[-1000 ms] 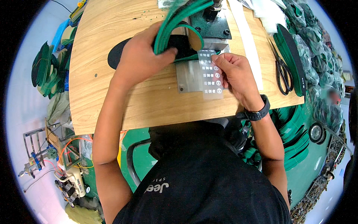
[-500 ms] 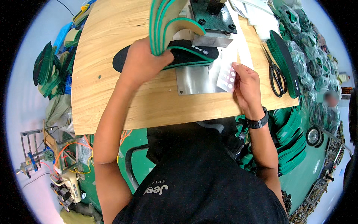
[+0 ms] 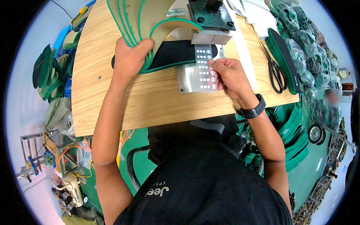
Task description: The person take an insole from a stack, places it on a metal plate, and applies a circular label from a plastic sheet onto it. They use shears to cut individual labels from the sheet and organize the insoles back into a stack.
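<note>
My left hand [image 3: 131, 58] is closed around the bent-up layers of several green-edged shoe insoles [image 3: 131, 22], their beige undersides showing. Below them a black insole face [image 3: 174, 51] lies flat, its right end over a shiny metal plate [image 3: 186, 81] in front of a press [image 3: 210, 17]. Between thumb and fingers, my right hand [image 3: 233, 77] pinches a clear transfer strip [image 3: 204, 75] with rows of white print. The strip lies across the right part of the black insole and hangs over the plate's near part.
Black-handled scissors [image 3: 276, 73] lie on the wooden table [image 3: 157, 107], beside a stack of insoles [image 3: 283, 56] at the right edge. White sheets [image 3: 257, 17] are at the back right. More insoles [image 3: 48, 71] are piled off the table's left side.
My right hand has brought the strip leftward from beside the plate onto the black insole. My left hand has moved left, pulling the bent insoles with it and exposing more black surface.
</note>
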A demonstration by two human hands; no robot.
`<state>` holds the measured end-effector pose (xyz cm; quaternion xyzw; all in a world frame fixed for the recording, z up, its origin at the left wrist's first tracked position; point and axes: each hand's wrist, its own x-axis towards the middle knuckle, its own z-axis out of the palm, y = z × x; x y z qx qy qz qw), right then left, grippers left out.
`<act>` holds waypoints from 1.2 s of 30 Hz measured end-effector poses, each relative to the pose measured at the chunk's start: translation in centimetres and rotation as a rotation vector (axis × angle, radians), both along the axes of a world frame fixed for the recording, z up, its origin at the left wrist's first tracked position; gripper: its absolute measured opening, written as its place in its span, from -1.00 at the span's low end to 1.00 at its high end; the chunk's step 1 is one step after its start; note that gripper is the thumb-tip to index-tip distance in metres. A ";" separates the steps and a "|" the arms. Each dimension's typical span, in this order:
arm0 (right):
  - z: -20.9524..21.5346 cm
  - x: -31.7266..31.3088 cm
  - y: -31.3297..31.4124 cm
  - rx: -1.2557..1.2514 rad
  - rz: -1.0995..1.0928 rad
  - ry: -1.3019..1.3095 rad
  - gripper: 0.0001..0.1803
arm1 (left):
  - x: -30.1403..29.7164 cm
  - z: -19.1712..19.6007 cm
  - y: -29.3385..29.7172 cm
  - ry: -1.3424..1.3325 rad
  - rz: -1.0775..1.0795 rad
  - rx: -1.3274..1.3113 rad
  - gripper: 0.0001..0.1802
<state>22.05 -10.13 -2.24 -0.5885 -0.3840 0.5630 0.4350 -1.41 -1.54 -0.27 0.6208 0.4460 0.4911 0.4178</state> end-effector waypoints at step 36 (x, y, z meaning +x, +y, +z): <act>0.4 0.6 -0.3 -0.027 0.015 -0.005 -0.73 | 0.6 1.4 -0.8 0.208 -0.016 0.061 -0.79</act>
